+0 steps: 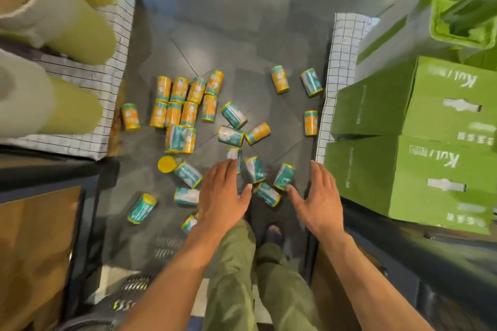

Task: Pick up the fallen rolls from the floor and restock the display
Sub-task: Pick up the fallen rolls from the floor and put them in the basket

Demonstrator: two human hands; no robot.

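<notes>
Several small rolls in yellow and teal wrappers lie scattered on the grey floor (242, 35). A tight cluster of yellow rolls (185, 101) sits at centre left, and looser teal rolls (255, 169) lie nearer to me. My left hand (223, 193) hovers over the near rolls with fingers straight and spread, holding nothing. My right hand (320, 196) is held out beside it, fingers relaxed and apart, also empty. A teal roll (283, 177) lies between the two hands.
A display table with a checked cloth (107, 83) and big green-white rolls (61, 19) stands left. Green cartons (419, 142) and a second checked cloth (341, 62) stand right. A green plastic bin (462, 0) sits top right. My legs and foot (273, 231) are below.
</notes>
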